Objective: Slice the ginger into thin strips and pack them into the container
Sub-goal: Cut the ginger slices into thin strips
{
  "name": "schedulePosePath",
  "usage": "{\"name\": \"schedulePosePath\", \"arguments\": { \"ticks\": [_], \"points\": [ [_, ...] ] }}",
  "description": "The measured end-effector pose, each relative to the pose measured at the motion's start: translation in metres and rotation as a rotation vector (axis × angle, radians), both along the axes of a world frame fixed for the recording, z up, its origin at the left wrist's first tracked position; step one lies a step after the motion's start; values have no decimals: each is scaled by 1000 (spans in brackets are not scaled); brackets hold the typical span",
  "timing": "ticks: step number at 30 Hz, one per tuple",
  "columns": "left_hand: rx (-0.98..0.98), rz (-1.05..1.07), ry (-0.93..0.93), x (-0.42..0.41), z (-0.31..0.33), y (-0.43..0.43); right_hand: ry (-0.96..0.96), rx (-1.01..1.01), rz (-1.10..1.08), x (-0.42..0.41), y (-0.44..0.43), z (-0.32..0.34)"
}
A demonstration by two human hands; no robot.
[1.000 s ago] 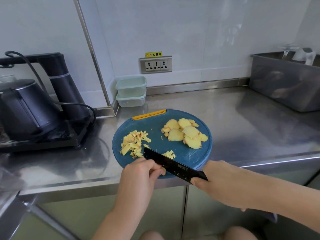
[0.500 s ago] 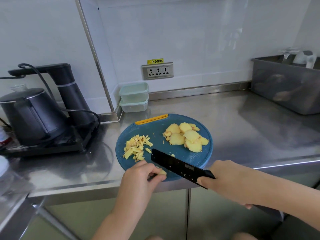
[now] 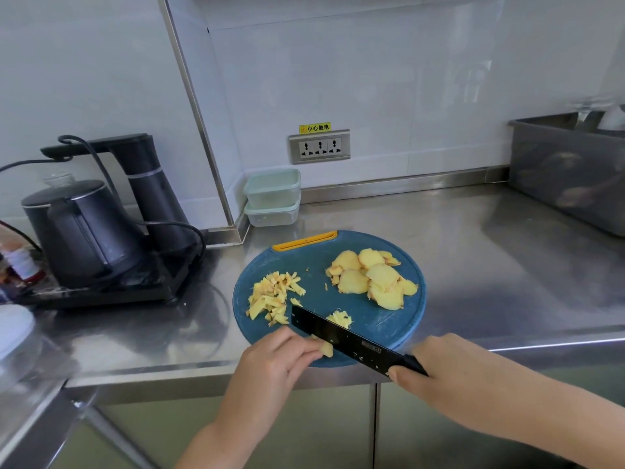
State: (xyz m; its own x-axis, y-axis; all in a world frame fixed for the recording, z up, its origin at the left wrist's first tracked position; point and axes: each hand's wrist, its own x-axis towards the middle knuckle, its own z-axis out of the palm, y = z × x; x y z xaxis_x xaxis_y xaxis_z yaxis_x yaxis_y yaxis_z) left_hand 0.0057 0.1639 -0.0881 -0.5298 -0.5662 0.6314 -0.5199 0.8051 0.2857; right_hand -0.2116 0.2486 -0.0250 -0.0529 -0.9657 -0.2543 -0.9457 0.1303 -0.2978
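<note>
Holding a ginger piece (image 3: 326,349) down with my left hand's (image 3: 275,365) curled fingertips on the round cutting board (image 3: 373,321), I grip the black knife (image 3: 338,336) in my closed right hand (image 3: 436,370), the blade touching the piece. Strips (image 3: 274,296) lie at the board's left, slices (image 3: 372,279) at its right. Two stacked lidded containers (image 3: 272,198) stand behind on the desk (image 3: 473,248); I cannot tell their contents.

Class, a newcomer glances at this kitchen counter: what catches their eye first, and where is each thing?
The round blue cutting board at the counter's front edge stands out, with yellow ginger slices on its right and cut strips on its left. At its near edge the right hand grips a black knife at a ginger piece that the left hand holds. A black kettle stands far left.
</note>
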Motion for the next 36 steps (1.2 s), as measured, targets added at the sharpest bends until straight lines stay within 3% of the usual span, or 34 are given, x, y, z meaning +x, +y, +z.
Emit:
{"name": "schedulePosePath", "arguments": {
  "ticks": [4, 14, 36],
  "points": [
    [-91, 1, -3, -2, -9, -2, 26, 10, 21, 0, -2, 13],
    [-108, 29, -9, -3, -9, 0, -83, 23, -1, -9, -3, 7],
    [-164, -2, -109, -4, -7, -2, 7, 32, 50, -4, 1, 3]
  ]
}}
